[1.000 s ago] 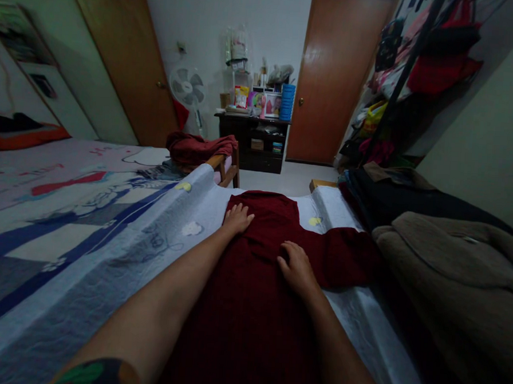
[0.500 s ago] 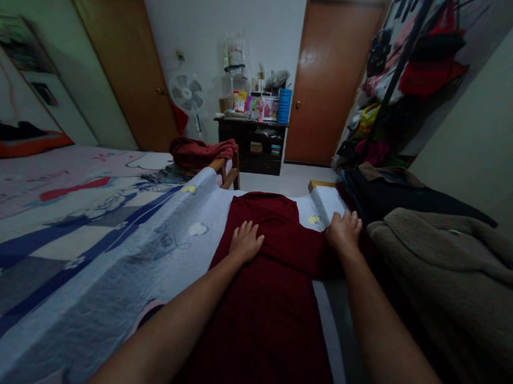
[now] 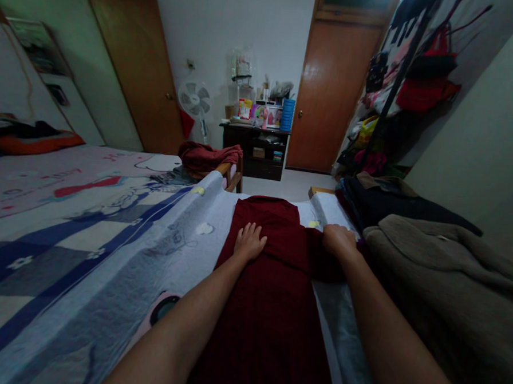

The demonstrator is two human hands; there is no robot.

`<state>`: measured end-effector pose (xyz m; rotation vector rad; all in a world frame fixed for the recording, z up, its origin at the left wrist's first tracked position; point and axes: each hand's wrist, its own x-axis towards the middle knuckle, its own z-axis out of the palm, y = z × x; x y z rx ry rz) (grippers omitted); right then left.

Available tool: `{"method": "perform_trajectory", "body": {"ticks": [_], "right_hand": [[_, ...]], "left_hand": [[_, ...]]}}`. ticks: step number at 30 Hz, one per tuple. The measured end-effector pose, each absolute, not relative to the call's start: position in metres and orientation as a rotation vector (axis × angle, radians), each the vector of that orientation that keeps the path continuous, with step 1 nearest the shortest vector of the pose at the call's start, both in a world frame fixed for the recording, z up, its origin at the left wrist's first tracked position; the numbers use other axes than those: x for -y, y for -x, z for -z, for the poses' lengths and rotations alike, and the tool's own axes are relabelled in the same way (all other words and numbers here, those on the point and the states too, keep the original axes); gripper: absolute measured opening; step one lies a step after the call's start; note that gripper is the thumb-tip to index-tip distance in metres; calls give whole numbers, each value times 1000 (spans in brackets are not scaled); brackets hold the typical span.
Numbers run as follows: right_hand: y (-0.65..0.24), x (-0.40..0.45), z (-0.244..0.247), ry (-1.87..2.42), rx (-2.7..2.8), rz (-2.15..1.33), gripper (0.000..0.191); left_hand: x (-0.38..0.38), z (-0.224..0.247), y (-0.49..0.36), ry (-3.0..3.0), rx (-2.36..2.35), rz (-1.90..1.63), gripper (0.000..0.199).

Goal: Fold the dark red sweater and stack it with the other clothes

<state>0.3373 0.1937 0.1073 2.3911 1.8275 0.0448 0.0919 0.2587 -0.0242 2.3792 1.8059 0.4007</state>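
Note:
A dark red garment (image 3: 267,307) lies stretched out lengthwise on a pale blue-grey sheet (image 3: 183,268). My left hand (image 3: 250,241) rests flat on the garment's upper part, fingers spread. At the right, my right hand (image 3: 340,241) is closed on the garment's sleeve, which runs out sideways from the body; its fingertips are turned down out of sight. A pink item with a dark round part (image 3: 164,308) lies beside my left forearm.
Folded dark clothes (image 3: 406,200) and a grey-brown fleece garment (image 3: 442,265) are piled close to my right arm. A checked blanket (image 3: 63,262) covers the left side. Reddish cloth (image 3: 209,158) hangs over a wooden bed end (image 3: 235,176). A fan (image 3: 195,100) stands behind.
My right hand's fingers have closed from a looser, raised pose onto the sleeve. My left hand stays flat on the garment. The whole view has shifted slightly.

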Motion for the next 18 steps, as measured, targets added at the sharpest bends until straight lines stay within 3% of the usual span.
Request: {"method": "perform_trajectory", "body": {"ticks": [5,13,18], "right_hand": [[-314,-161,-129,-2272,-2125,-58,25],[-275,-120,-136,-2116,-2527,257,16],[-244,-101,-130,-1935,-2753,583,32]], "left_hand": [[-264,17,-89,-2165,-1668,-611,46],[-226,-21,-81,-1942,-1377,-878,30],[-172,-41,-66,-1294,-1050,-893,30]]}}
